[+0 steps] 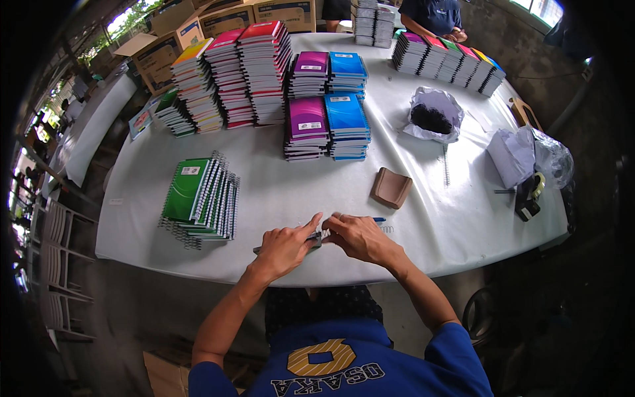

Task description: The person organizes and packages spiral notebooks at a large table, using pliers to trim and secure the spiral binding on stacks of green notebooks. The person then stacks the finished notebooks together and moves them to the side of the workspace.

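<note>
From the head camera, looking down, I see both of my bare hands meeting at the near edge of a table covered in a white cloth. My left hand is curled closed around a small grey tool, possibly pliers, with the forefinger stretched forward along it. My right hand pinches its fingertips together just beside the left, on something thin at the tool's tip; I judge it to be spiral binding wire, but it is too small to be sure. A short wire coil and the tip of a blue pen lie touching the cloth just beyond my right hand.

To my left sits a slumped pile of green spiral notebooks. A brown pad lies just past my hands. Farther back stand purple and blue notebook stacks and taller mixed stacks. To the right are a bag of dark coils and a tape dispenser. Another person works at the far edge.

I judge the step in hand to be crimping or trimming a wire end. The next move calls for a steady pinch and a small, firm squeeze.
</note>
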`<state>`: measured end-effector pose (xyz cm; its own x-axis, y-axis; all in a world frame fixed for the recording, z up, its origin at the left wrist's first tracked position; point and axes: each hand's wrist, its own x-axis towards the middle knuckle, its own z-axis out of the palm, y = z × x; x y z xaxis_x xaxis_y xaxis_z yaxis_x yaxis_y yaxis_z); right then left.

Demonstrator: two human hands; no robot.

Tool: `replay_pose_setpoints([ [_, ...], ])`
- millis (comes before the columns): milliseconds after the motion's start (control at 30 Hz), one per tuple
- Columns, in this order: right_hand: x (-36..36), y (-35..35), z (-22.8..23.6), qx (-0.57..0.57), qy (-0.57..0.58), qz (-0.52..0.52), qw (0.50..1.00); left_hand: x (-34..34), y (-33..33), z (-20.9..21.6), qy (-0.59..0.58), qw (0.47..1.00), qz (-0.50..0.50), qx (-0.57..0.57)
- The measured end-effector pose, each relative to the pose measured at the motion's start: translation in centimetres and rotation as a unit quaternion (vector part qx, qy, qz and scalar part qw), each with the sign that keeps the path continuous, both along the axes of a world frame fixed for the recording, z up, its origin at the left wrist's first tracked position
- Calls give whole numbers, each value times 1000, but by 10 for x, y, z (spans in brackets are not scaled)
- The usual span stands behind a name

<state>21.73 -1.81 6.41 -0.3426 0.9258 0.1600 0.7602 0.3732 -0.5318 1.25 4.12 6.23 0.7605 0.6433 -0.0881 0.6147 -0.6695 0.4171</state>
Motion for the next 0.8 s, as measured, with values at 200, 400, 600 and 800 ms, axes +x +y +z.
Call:
replay_pose_setpoints([
  [200, 5, 10, -8, 142, -61, 80, 985, 1, 6, -3, -4, 1000, -10, -6],
  [400, 46, 0, -15, -39, 45, -140, 988, -6, 8, -9, -55, 998, 6, 1],
  [600, 49, -61, -62, 76, -163, -143, 973, 6, 4, 11, 8, 999, 17, -29],
  [800, 54, -85, -57, 5, -123, -423, 898, 6, 2, 0, -2, 999, 42, 14],
])
